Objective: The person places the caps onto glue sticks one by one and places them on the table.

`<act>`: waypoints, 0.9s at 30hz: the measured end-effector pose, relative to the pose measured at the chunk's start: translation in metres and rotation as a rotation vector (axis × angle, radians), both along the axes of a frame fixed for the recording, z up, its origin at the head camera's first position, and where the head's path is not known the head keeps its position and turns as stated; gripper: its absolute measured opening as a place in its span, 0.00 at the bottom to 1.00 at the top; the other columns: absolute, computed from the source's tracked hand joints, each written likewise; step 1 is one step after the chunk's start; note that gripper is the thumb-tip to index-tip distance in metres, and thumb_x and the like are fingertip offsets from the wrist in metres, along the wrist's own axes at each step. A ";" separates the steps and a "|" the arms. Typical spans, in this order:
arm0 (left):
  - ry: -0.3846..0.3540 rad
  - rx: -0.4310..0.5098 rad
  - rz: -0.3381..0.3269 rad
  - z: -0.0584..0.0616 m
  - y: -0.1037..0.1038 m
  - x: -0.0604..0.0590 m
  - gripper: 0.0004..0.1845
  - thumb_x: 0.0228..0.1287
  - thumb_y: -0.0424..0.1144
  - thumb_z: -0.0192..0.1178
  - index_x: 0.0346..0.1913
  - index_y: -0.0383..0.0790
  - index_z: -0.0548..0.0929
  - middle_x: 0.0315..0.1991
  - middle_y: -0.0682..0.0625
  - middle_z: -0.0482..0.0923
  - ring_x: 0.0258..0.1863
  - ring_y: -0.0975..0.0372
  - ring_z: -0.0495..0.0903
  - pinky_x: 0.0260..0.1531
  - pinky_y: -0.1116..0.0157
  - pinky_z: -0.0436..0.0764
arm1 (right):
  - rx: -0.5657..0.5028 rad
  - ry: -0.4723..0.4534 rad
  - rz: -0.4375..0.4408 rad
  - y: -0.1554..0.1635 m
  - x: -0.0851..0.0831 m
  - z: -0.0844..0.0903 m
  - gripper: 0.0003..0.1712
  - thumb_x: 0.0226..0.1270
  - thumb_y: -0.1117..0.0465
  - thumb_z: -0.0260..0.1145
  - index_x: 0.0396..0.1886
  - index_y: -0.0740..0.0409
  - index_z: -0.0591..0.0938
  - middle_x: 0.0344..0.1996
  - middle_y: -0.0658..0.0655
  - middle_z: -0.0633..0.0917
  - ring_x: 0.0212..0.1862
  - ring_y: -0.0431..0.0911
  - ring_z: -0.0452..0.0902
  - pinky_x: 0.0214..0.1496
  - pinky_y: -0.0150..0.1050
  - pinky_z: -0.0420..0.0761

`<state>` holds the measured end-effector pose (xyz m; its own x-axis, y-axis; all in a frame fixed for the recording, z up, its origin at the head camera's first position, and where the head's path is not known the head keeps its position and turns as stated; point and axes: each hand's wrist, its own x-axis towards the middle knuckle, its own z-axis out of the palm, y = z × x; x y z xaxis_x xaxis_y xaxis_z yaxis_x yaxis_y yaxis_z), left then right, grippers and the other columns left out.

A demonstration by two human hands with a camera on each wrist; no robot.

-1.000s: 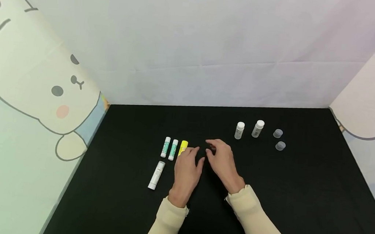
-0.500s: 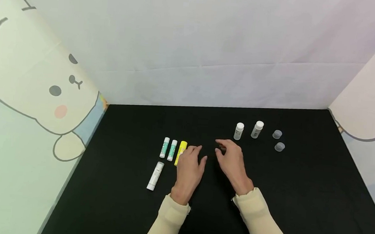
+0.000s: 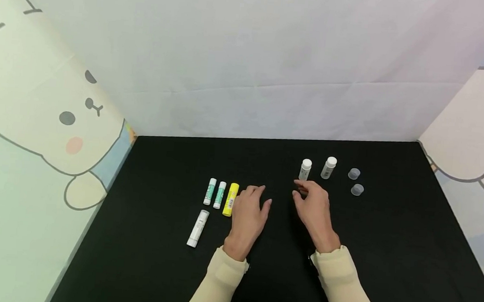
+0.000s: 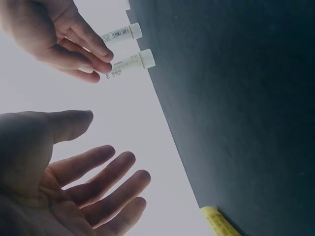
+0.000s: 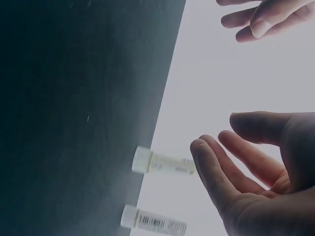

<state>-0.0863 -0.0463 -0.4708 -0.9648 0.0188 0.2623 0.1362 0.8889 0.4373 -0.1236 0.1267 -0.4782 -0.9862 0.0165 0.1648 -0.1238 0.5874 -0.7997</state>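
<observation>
My left hand hovers beside the right edge of a yellow glue stick, fingers loosely bent and holding nothing. Left of that lie two green-and-white glue sticks, with a larger white stick-shaped tube nearer the front. My right hand is just in front of a white-topped tube that stands upright; its thumb and fingers are apart, with nothing between them. A second white-topped tube stands to its right. Both tubes show printed labels in the right wrist view, where my right fingers are relaxed.
Two small clear caps sit on the right of the black cloth-covered table. A pale curtain rises behind the table, and cartoon-printed fabric borders the left and right sides.
My right hand has moved right, toward the standing white-topped tubes. My left hand has shifted slightly right, uncovering more of the yellow glue stick. The head view has turned a little.
</observation>
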 end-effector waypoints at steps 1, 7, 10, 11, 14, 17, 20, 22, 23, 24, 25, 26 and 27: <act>0.001 0.000 -0.002 0.000 0.001 -0.001 0.20 0.72 0.42 0.71 0.62 0.36 0.86 0.56 0.44 0.85 0.53 0.51 0.85 0.54 0.54 0.83 | -0.001 -0.010 -0.008 0.002 0.000 0.000 0.17 0.70 0.73 0.68 0.57 0.69 0.86 0.54 0.69 0.86 0.53 0.63 0.87 0.56 0.58 0.85; -0.014 0.004 -0.015 0.001 0.009 -0.007 0.20 0.72 0.42 0.71 0.62 0.37 0.86 0.56 0.44 0.85 0.54 0.52 0.84 0.55 0.54 0.83 | 0.010 -0.021 -0.072 0.017 -0.001 0.001 0.16 0.70 0.73 0.68 0.56 0.70 0.87 0.51 0.70 0.87 0.52 0.64 0.87 0.56 0.59 0.84; -0.034 0.012 -0.025 0.001 0.013 -0.011 0.21 0.73 0.43 0.70 0.63 0.37 0.86 0.57 0.44 0.84 0.54 0.52 0.84 0.55 0.54 0.83 | 0.013 -0.021 -0.105 0.025 -0.002 0.002 0.16 0.70 0.73 0.67 0.56 0.70 0.87 0.50 0.71 0.88 0.52 0.64 0.87 0.56 0.59 0.84; -0.039 0.012 -0.029 0.001 0.014 -0.012 0.21 0.73 0.43 0.70 0.63 0.38 0.85 0.57 0.44 0.84 0.55 0.52 0.84 0.55 0.54 0.83 | 0.011 -0.022 -0.117 0.027 -0.002 0.002 0.16 0.70 0.73 0.67 0.56 0.70 0.87 0.50 0.71 0.88 0.52 0.64 0.87 0.57 0.59 0.84; -0.056 0.023 -0.041 0.002 0.017 -0.015 0.21 0.74 0.43 0.69 0.64 0.38 0.85 0.58 0.45 0.84 0.55 0.52 0.84 0.55 0.54 0.83 | 0.012 -0.027 -0.146 0.035 -0.002 0.003 0.16 0.70 0.73 0.67 0.55 0.70 0.87 0.51 0.71 0.87 0.52 0.64 0.87 0.57 0.59 0.84; -0.064 0.026 -0.049 0.003 0.021 -0.019 0.21 0.74 0.44 0.69 0.64 0.38 0.85 0.59 0.45 0.84 0.55 0.52 0.84 0.56 0.55 0.83 | 0.015 -0.024 -0.176 0.042 -0.003 0.005 0.16 0.70 0.73 0.67 0.56 0.70 0.87 0.51 0.72 0.87 0.53 0.65 0.87 0.58 0.60 0.83; -0.069 0.029 -0.054 0.005 0.025 -0.021 0.21 0.74 0.44 0.69 0.64 0.38 0.85 0.59 0.45 0.84 0.56 0.52 0.84 0.56 0.54 0.83 | 0.019 -0.030 -0.204 0.049 -0.003 0.006 0.16 0.71 0.72 0.67 0.56 0.70 0.86 0.52 0.72 0.87 0.53 0.65 0.86 0.58 0.61 0.82; -0.075 0.027 -0.056 0.005 0.028 -0.023 0.21 0.74 0.44 0.69 0.64 0.38 0.85 0.59 0.45 0.84 0.56 0.53 0.84 0.55 0.55 0.83 | 0.026 -0.039 -0.222 0.054 -0.003 0.006 0.16 0.71 0.72 0.67 0.57 0.70 0.86 0.52 0.73 0.87 0.54 0.65 0.86 0.58 0.61 0.82; -0.080 0.027 -0.057 0.005 0.029 -0.024 0.22 0.74 0.44 0.69 0.64 0.38 0.85 0.59 0.45 0.84 0.56 0.53 0.84 0.55 0.55 0.83 | 0.031 -0.041 -0.229 0.056 -0.003 0.006 0.16 0.72 0.72 0.66 0.57 0.70 0.86 0.52 0.73 0.87 0.54 0.65 0.86 0.58 0.61 0.82; -0.085 0.027 -0.058 0.005 0.031 -0.025 0.22 0.74 0.44 0.69 0.65 0.38 0.85 0.59 0.45 0.84 0.56 0.53 0.84 0.55 0.55 0.83 | 0.034 -0.045 -0.237 0.059 -0.003 0.006 0.16 0.72 0.72 0.66 0.57 0.70 0.86 0.52 0.73 0.87 0.54 0.65 0.86 0.58 0.61 0.82; -0.091 0.025 -0.060 0.005 0.032 -0.026 0.22 0.74 0.45 0.69 0.65 0.39 0.85 0.60 0.45 0.84 0.56 0.53 0.84 0.55 0.55 0.83 | 0.039 -0.048 -0.245 0.061 -0.003 0.006 0.16 0.72 0.71 0.66 0.58 0.70 0.86 0.52 0.73 0.87 0.54 0.65 0.86 0.58 0.61 0.81; -0.098 0.025 -0.062 0.005 0.033 -0.027 0.22 0.75 0.45 0.68 0.65 0.39 0.84 0.60 0.45 0.84 0.56 0.53 0.84 0.56 0.55 0.83 | 0.042 -0.050 -0.254 0.064 -0.003 0.006 0.17 0.72 0.71 0.66 0.58 0.70 0.86 0.52 0.73 0.87 0.54 0.65 0.86 0.59 0.61 0.81; -0.105 0.028 -0.064 0.004 0.035 -0.028 0.22 0.75 0.45 0.68 0.65 0.39 0.84 0.60 0.45 0.84 0.57 0.53 0.84 0.56 0.55 0.83 | 0.046 -0.055 -0.261 0.066 -0.003 0.006 0.17 0.72 0.71 0.66 0.58 0.70 0.86 0.52 0.73 0.87 0.54 0.65 0.86 0.59 0.62 0.81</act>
